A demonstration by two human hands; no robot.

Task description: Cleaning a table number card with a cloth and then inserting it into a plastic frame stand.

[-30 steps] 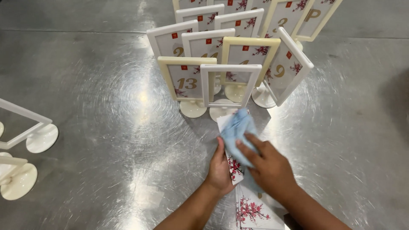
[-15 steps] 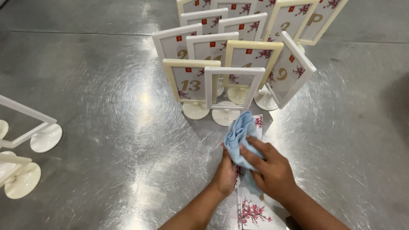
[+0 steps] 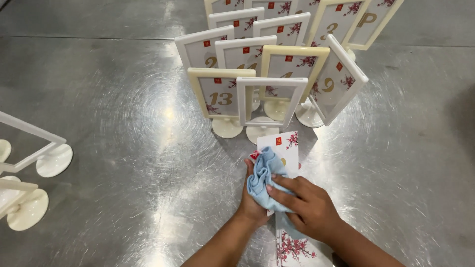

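On card (image 3: 286, 147), cloth-pressing right hand (image 3: 308, 206)

Framed table-number stands in the cluster (image 3: 277, 59): at least nine. Empty stands at left (image 3: 34, 153): two. Blue cloths (image 3: 264, 180): one. Loose cards (image 3: 283, 146): two.

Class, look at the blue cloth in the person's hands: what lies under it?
Under the blue cloth lies a white card with red blossom print, on the metal table. The right hand presses the cloth down; the card's middle is covered.
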